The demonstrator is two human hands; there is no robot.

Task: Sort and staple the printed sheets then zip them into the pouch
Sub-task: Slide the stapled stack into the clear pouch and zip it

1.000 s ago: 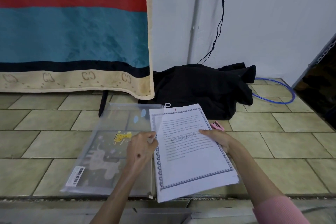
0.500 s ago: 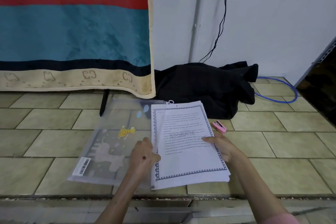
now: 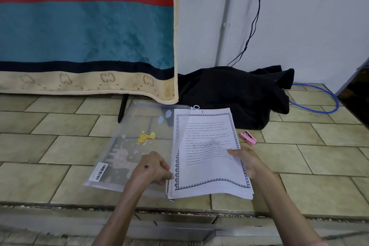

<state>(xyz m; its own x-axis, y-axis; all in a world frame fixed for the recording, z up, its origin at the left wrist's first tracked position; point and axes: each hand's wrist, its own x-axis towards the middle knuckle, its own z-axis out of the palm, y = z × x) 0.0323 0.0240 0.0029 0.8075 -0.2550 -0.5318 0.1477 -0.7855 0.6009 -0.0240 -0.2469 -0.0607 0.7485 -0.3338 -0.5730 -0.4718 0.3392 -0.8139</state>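
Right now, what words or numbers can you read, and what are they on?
"STORAGE": big faint word across the top sheet.
"CC": repeated along the blanket's border, mirrored.
Small print on the sheet: too blurred.
Barcode sticker on the pouch: digits too small.

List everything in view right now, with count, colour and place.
printed sheets: one stack, white with grey border, partly inside the pouch mouth
pouch: one, clear with giraffe print, on the tiled floor, left of the sheets
stapler: one, pink, floor right of the sheets
black cloth: one heap, by the wall
blanket: one, teal and red, hanging at left
blue hose: one, far right
left hand: pinches the pouch edge
right hand: holds the sheets
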